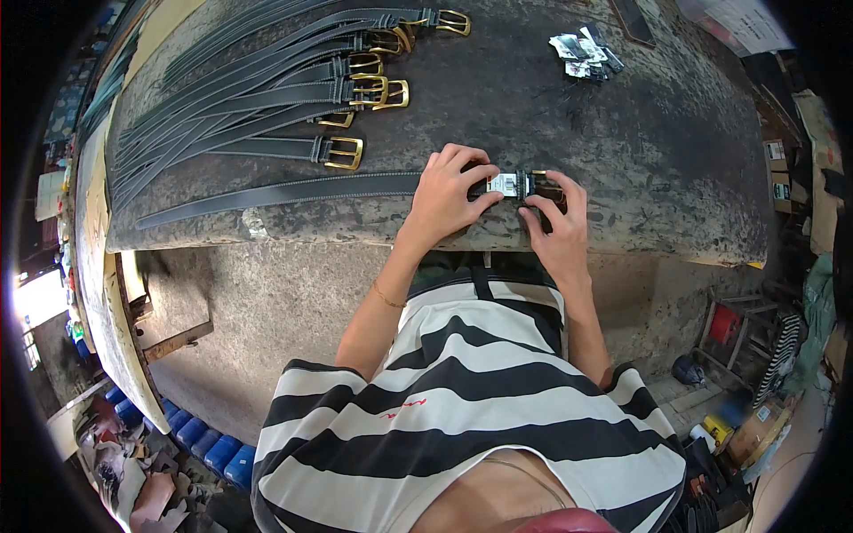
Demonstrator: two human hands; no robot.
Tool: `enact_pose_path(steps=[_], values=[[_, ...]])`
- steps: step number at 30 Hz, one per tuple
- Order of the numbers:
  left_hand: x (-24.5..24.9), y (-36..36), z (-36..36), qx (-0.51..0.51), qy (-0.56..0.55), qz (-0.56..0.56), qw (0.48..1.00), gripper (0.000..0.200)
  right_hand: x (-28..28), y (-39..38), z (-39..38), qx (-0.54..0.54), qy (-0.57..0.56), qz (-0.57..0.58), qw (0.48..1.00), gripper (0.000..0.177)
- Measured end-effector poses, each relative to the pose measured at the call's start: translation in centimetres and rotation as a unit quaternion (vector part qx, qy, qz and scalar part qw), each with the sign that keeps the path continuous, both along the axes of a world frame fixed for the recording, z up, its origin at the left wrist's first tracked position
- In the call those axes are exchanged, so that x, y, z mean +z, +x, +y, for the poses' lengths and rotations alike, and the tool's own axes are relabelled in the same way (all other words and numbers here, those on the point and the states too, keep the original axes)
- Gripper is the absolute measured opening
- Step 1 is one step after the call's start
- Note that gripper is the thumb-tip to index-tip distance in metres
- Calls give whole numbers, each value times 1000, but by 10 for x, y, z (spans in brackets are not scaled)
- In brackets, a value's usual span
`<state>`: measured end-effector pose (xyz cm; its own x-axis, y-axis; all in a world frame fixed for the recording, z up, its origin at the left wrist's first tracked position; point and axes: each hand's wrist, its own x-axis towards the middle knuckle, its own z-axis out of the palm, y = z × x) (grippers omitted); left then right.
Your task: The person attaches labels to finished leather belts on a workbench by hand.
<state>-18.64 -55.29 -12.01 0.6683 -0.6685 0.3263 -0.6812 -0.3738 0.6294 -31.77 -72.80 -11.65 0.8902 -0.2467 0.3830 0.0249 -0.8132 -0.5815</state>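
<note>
A dark belt [329, 185] with light edge stitching lies along the front of the worktable, its tip to the left. My left hand [451, 191] is closed over the belt, thumb and fingers at its two edges beside a white label [503, 185] with printed text. At the buckle end, my right hand [560, 222] has its fingers and thumb curled around the gold buckle, which they partly hide. Farther back on the left lie several similar belts in a fanned pile [258, 111], their gold buckles [344, 153] pointing right.
A small heap of black-and-white tags [585, 55] with dark strings sits at the back right of the worktable [675, 178]. Blue containers [204, 442] and leather scraps [151, 497] are on the floor at lower left. A metal-framed stool [733, 329] stands at right.
</note>
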Motion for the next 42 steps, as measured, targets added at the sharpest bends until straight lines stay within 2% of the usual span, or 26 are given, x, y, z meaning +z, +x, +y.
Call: enact_pose_path(steps=[7, 13, 19, 22, 28, 32, 34, 38, 40, 42], values=[[-1, 1, 0, 1, -4, 6, 1000, 32, 3, 0, -1, -3, -13, 0, 1000, 16], [1, -1, 0, 4, 0, 11, 1000, 32, 2, -6, -9, -9, 65, 24, 998, 14], [2, -1, 0, -4, -6, 2, 1000, 37, 18, -3, -6, -37, 118, 88, 988, 35], [4, 0, 0, -2, -11, -3, 1000, 37, 21, 3, -3, 2, 110, 63, 992, 42], [1, -1, 2, -1, -24, 16, 1000, 28, 13, 29, 1, 72, -35, 33, 996, 40], [-4, 2, 2, -7, -34, 4, 999, 20, 2, 34, -1, 85, -50, 38, 994, 40], [-3, 2, 1, -5, -42, -2, 999, 18, -1, 33, -4, 83, -8, 50, 995, 42], [-2, -2, 1, 0, -24, 4, 1000, 17, 2, 31, -6, 76, -6, 60, 995, 45], [-1, 2, -1, 3, -20, 4, 1000, 18, 8, 32, -7, 76, 101, 60, 990, 48], [-1, 1, 0, 1, -24, -4, 1000, 23, 13, 28, -15, 64, 107, 67, 990, 49]])
